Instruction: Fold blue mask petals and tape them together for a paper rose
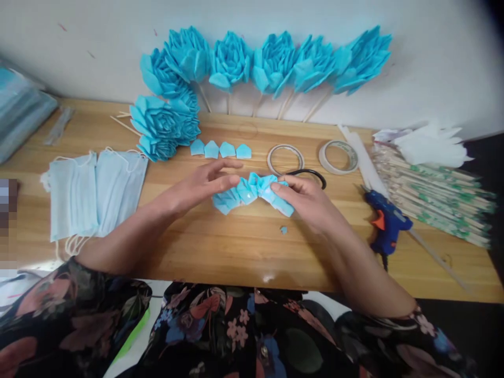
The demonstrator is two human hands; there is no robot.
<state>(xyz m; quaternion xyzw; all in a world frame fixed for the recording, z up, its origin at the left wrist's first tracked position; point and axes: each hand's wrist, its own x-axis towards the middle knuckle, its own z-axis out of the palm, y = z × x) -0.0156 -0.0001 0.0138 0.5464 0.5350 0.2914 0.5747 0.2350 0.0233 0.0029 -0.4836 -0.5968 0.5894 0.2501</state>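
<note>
A row of overlapping folded blue petals lies at the middle of the wooden table. My right hand pinches the right end of this petal row. My left hand rests on the left part of the row, fingertips pressed on it, upper fingers stretched out. Just behind the hands, several separate folded blue petals sit in a line. A tiny blue scrap lies in front of my right hand.
Blue fabric flowers on sticks lean against the wall; another flower lies on the table. Face masks at left, two tape rolls, black scissors, a blue glue gun and wrapped chopsticks at right.
</note>
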